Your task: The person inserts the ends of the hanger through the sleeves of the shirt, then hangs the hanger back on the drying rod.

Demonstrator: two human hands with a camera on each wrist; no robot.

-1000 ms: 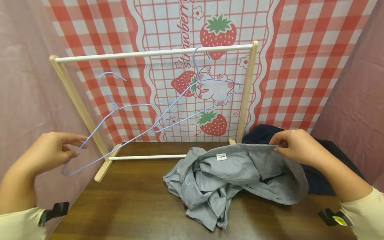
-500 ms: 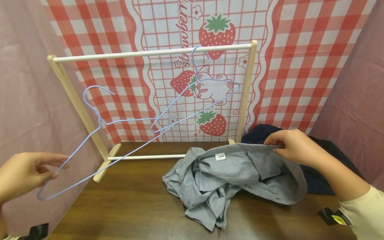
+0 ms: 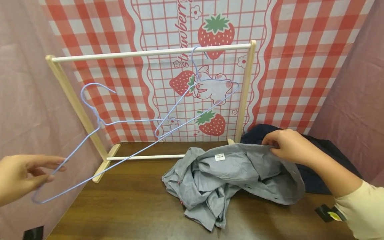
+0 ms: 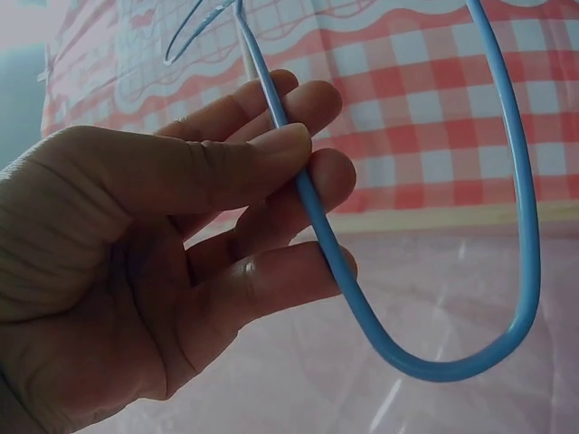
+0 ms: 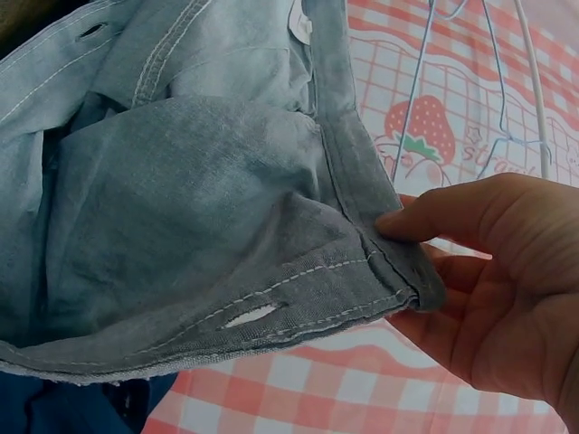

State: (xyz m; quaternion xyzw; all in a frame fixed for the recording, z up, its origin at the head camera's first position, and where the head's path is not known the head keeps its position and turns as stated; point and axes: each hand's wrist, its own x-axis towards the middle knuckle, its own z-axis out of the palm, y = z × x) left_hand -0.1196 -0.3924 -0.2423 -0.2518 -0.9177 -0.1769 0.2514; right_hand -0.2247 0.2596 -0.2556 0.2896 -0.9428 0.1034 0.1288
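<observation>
Left hand (image 3: 19, 175): pinches blue hanger (image 4: 526, 208), cropped in head view | Right hand (image 3: 288, 146): pinches grey shirt (image 3: 231, 173), fingers part-hidden | Dark cloth (image 3: 313, 186): part-covered, possibly clothing

A backdrop (image 3: 168, 71) closes off the rear, with red-and-white checks (image 3: 318, 56) down both sides and a white, red-gridded panel between wavy borders. The panel carries printed strawberries (image 3: 216, 35), small flowers (image 3: 196, 12), a white animal (image 3: 217, 89) and sideways red lettering (image 3: 183, 36). Dusty-pink curtains (image 3: 351, 86) flank it, softly creased. Below lies a brown wood-grain surface (image 3: 120, 206). Brightness washes the left wrist view's upper left corner.
</observation>
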